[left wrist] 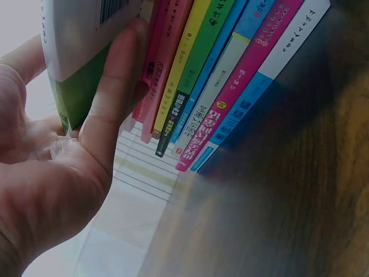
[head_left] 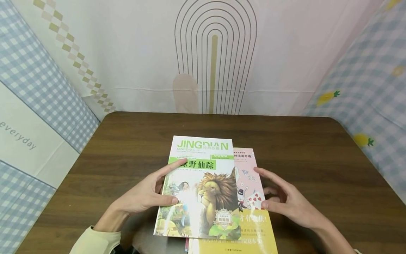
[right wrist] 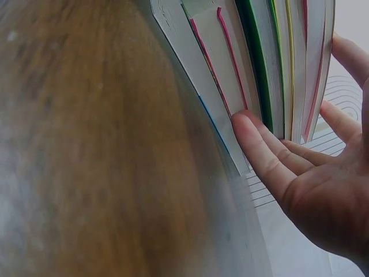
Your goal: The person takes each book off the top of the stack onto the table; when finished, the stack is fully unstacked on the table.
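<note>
My left hand point(head_left: 142, 192) grips the left edge of a white and green picture-covered storybook point(head_left: 203, 204) with a lion on its front. Thumb and index finger lie over its cover, while in the left wrist view other fingers reach beneath its back cover point(left wrist: 86, 40). Under it, shifted to the right, is a pink and yellow book point(head_left: 257, 229), the top one of a stack. The fingers of my right hand point(head_left: 295, 204) touch the right side of that stack; in the right wrist view they rest against the page edges point(right wrist: 268, 86).
Several books with coloured spines point(left wrist: 196, 109) lie piled under the pink and yellow one, close to the near edge of the dark wooden table point(head_left: 301, 148). A patterned cloth point(head_left: 136, 53) hangs behind the table, with checked cloth point(head_left: 364, 88) at the sides.
</note>
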`<state>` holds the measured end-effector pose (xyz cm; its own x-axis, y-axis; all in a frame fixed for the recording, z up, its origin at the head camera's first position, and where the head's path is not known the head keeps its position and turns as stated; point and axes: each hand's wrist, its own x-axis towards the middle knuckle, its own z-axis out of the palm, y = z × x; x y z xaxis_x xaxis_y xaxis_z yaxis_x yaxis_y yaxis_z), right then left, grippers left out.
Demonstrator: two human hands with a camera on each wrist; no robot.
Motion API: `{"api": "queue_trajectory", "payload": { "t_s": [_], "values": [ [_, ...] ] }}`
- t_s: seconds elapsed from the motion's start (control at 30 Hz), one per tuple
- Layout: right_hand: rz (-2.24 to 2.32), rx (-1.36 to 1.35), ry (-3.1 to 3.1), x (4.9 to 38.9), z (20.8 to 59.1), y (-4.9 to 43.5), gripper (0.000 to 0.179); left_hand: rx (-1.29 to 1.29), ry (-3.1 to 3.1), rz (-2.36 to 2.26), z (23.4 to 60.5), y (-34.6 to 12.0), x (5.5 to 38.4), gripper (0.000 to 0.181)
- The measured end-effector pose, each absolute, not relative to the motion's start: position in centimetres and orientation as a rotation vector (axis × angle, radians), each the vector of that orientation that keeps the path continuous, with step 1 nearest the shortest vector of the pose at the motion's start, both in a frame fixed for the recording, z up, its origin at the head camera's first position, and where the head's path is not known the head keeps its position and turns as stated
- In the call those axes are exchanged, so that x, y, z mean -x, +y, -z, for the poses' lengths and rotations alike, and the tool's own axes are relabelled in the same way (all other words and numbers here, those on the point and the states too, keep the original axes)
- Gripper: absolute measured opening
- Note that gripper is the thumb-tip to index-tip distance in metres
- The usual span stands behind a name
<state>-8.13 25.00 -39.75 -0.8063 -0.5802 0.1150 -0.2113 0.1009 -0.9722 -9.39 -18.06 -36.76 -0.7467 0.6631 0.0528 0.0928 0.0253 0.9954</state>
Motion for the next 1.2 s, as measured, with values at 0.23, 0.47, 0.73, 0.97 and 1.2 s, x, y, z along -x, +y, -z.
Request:
{"api": "queue_trajectory", "payload": {
  "t_s": [0.23,0.47,0.73,0.97,1.2],
  "values": [
    [1.756,0.792,2.099,8.1,39.7,25.0,0.079,-0.774,1.92,-1.786,36.7,-18.5,9.5,0.091],
    [1.746,0.737,2.079,8.1,39.5,24.9,0.076,-0.729,1.87,-1.859,36.5,-19.6,9.4,0.094],
    [1.74,0.712,2.089,8.1,39.5,25.0,0.076,-0.726,1.881,-1.912,35.7,-20.6,9.6,0.096],
    [1.723,0.672,2.115,8.1,39.3,24.9,0.075,-0.688,1.993,-1.899,34.9,-22.2,9.7,0.096],
    [1.74,0.711,2.092,8.1,39.5,24.9,0.076,-0.655,2.038,-1.902,34.4,-24.0,9.9,0.097]
  ]
}}
